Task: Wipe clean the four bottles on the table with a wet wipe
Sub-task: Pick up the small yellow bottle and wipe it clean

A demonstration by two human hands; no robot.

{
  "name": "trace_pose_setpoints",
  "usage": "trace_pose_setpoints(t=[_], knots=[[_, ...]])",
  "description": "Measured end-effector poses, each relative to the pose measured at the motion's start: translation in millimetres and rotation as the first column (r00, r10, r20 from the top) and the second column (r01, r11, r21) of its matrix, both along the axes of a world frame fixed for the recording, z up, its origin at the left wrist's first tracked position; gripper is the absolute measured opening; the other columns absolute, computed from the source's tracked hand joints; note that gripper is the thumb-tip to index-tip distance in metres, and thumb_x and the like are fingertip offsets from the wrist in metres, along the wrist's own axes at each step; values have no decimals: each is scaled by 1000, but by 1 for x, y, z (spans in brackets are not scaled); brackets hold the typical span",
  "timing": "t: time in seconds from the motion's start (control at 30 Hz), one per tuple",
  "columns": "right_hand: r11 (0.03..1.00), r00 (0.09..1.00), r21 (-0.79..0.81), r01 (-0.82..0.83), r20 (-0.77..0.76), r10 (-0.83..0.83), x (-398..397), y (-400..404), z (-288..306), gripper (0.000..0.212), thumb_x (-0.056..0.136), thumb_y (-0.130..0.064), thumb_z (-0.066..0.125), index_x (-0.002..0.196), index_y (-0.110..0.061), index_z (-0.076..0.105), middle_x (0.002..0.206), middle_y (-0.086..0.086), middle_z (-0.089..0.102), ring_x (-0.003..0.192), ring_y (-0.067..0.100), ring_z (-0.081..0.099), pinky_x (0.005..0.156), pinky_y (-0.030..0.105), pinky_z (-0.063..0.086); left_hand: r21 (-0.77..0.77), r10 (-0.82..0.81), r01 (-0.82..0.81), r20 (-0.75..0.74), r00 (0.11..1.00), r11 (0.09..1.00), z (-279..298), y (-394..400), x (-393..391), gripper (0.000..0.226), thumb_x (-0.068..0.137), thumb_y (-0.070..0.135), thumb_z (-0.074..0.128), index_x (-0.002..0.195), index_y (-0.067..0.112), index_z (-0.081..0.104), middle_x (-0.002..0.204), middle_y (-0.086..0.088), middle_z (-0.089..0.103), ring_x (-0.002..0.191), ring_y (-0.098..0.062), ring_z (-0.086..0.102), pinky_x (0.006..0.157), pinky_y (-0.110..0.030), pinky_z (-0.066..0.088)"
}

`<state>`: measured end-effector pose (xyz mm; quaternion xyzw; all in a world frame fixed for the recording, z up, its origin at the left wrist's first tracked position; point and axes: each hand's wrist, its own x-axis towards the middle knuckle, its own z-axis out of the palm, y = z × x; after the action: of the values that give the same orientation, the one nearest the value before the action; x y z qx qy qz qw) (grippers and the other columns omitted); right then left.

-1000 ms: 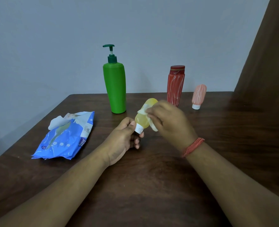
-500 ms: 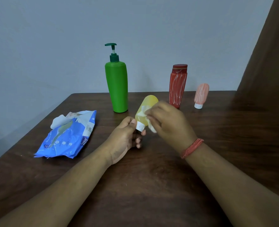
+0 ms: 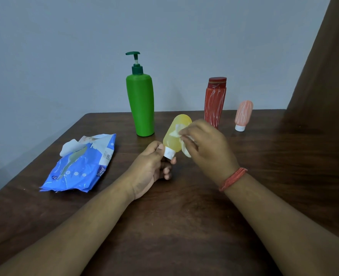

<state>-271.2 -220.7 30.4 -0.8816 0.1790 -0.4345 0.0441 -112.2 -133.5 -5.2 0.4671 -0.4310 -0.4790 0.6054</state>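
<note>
A small yellow bottle (image 3: 174, 139) with a white cap pointing down is held above the table, tilted. My left hand (image 3: 150, 166) pinches its cap between thumb and fingers. My right hand (image 3: 204, 145) presses a white wet wipe (image 3: 176, 132) against the bottle's right side. Behind them stand a tall green pump bottle (image 3: 141, 105), a red bottle (image 3: 214, 103) with white streaks, and a small pink bottle (image 3: 243, 115) resting on its white cap.
A blue pack of wet wipes (image 3: 81, 166) lies on the left of the dark wooden table (image 3: 184, 226), one wipe poking out of its top. A brown curtain (image 3: 327, 76) hangs at the right. A grey wall is behind.
The yellow bottle has been lifted slightly and stands more upright. My right hand with the wipe has slid up along its side.
</note>
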Motion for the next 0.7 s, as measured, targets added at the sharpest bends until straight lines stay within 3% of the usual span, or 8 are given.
trace_pose_setpoints(t=[0.13,0.27,0.4,0.5,0.63,0.7], knots=[[992,994,-106,-71,-94,61,1,3,-4,13,88,1,68,100,-2,72,96,12,65,84,28,64,73,40,54,1,-15,15,-8,1000,1000,0,1,0,22,110,28,34,102,13,48,81,-7,57,58,-14,41,55,-29,41],[998,994,-18,65,91,-63,-3,-5,0,13,90,-2,66,102,-2,72,99,10,64,88,23,62,77,38,53,6,-53,52,52,997,999,-1,1,2,20,110,29,34,104,13,46,82,-4,58,59,-14,41,58,-28,42],[990,1000,-136,19,-9,-21,-1,-3,-2,13,87,3,68,99,-1,72,96,12,64,85,27,63,74,40,53,3,-58,58,43,997,998,0,1,2,20,110,28,34,100,15,45,82,-5,58,60,-15,39,57,-28,43],[983,967,24,180,180,-181,-6,-11,4,14,92,-2,65,104,-3,71,103,12,64,93,23,62,82,34,51,4,-65,65,124,990,998,-1,1,1,18,110,28,34,102,14,43,82,-4,59,59,-13,40,57,-26,45],[992,993,-84,97,68,-91,-3,-3,3,15,90,2,65,103,0,72,100,14,64,90,24,62,82,27,48,0,-42,42,155,987,999,0,2,0,19,110,27,34,98,15,42,85,-6,57,59,-12,37,58,-27,45],[987,981,-25,157,123,-152,-5,-9,7,16,91,0,64,105,-2,72,102,13,64,92,23,61,82,21,43,0,-33,34,178,983,999,0,2,0,19,110,26,35,95,16,41,85,-6,57,60,-12,37,57,-27,44]])
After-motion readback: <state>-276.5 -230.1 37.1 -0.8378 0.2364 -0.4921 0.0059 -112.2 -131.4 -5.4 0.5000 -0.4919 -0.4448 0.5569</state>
